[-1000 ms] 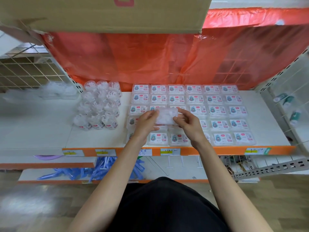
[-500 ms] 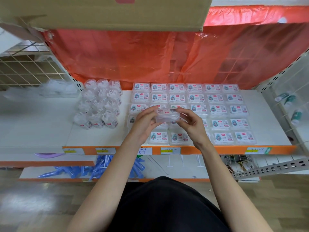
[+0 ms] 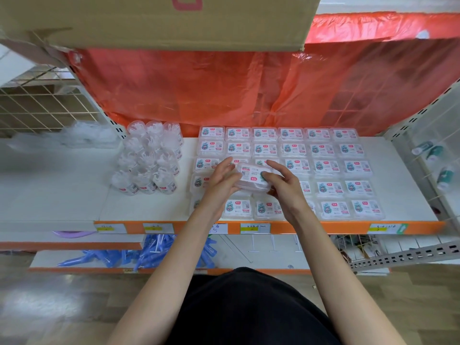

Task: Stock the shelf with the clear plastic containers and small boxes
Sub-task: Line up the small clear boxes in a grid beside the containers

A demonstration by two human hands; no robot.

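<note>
Small box [image 3: 251, 176]: over the shelf's [image 3: 149, 207] box grid [image 3: 323, 168], long axis left-right.
Fingers: left hand [image 3: 221, 181] and right hand [image 3: 286, 189] each clamp one end, equally near.

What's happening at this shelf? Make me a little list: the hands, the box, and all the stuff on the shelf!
held thing: small clear box with a label, held above the rows
left hand: holds the box's left end
right hand: holds its right end, thumb on top
shelf: white with an orange front edge
on it: rows of matching boxes, lying flat, labels up
to their left: round clear containers, standing in a cluster
behind: red plastic sheet
overhead: cardboard carton
</note>
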